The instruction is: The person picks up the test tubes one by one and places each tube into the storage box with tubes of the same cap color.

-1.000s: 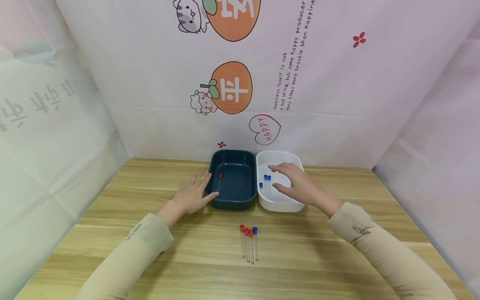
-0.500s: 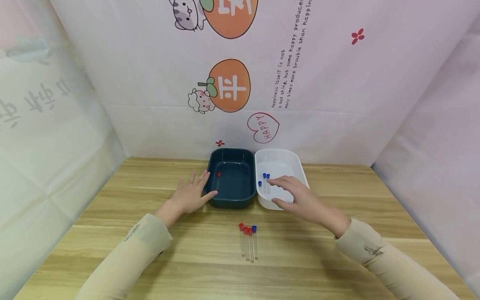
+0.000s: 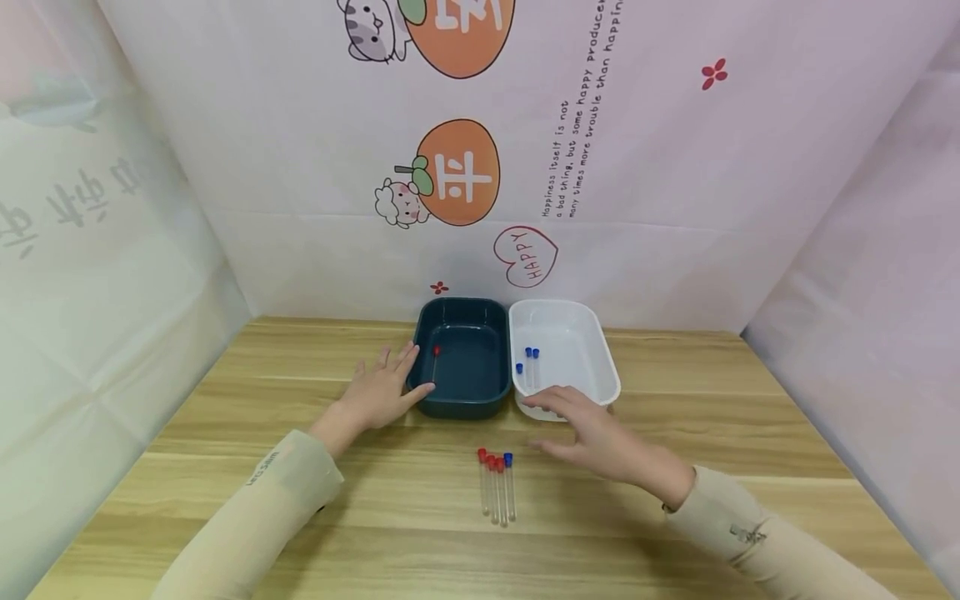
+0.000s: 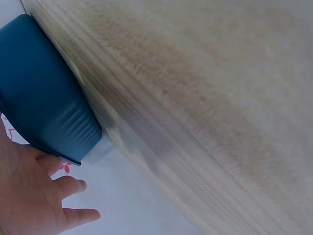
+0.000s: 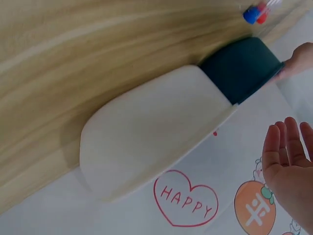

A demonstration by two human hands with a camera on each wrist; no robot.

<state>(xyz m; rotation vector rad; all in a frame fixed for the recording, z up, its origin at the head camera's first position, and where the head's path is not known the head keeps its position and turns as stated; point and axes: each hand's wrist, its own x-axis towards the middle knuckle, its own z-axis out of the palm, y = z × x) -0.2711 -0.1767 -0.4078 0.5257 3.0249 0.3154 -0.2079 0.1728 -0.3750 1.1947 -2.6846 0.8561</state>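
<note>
My left hand [image 3: 378, 393] rests at the left rim of a dark teal bin [image 3: 461, 408], fingers spread. In the left wrist view its fingers [image 4: 71, 186] lie along the bin's edge. One red-capped tube [image 3: 437, 351] lies inside. Just in front of the white bin [image 3: 570, 333], my right hand [image 3: 592, 437] hovers with thumb and fingers apart, holding nothing. Three blue-capped tubes [image 3: 528, 353] lie in that white bin. On the table, left of the right hand, three red-capped clear tubes [image 3: 492, 463] lie side by side with one blue-capped tube [image 3: 508, 460].
The two bins stand side by side at the back of the wooden table [image 3: 360, 517]. Behind them hangs a white printed cloth [image 3: 315, 183], with more cloth along both sides.
My right hand has drawn back from over the white bin toward the front, nearer the tubes on the table. The left hand stays at the teal bin's rim.
</note>
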